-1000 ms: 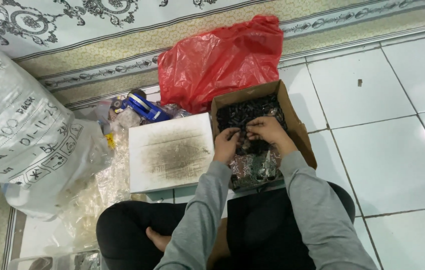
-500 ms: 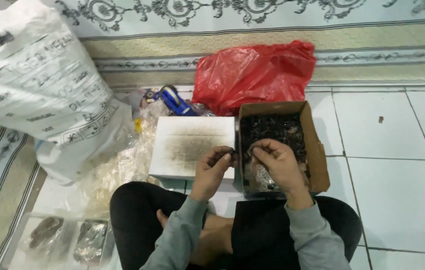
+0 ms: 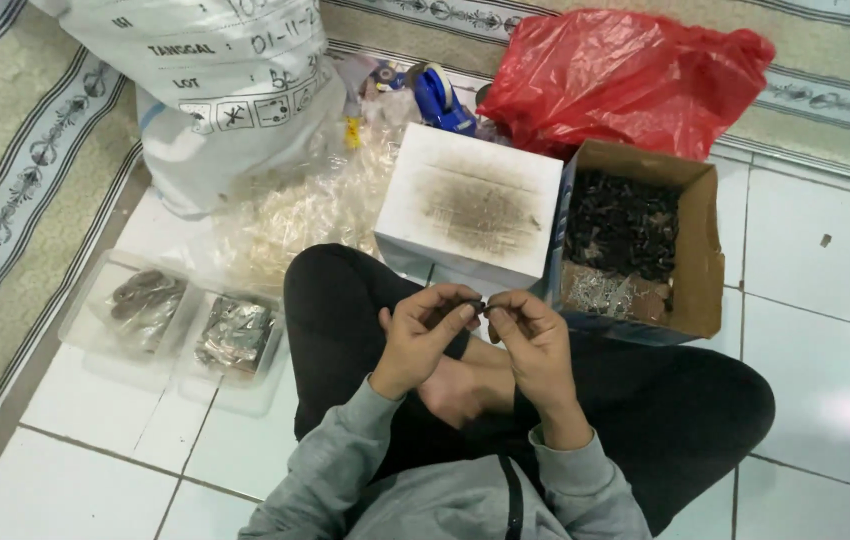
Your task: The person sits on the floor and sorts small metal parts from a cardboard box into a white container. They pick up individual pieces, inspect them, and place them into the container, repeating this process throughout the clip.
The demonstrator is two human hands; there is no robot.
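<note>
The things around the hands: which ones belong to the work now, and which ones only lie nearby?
In use:
left hand
right hand
small dark part between the fingertips
cardboard box of dark parts

Lying about:
red bag
white sack
white box
clear trays

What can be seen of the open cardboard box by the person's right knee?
The cardboard box is brown, open-topped and upright on the white tiled floor. Small dark pieces fill its far part; shiny, silvery bits lie nearer. Its left wall sits against the white box, the red plastic bag lies just behind, and its near edge meets the person's dark trouser leg.
</note>
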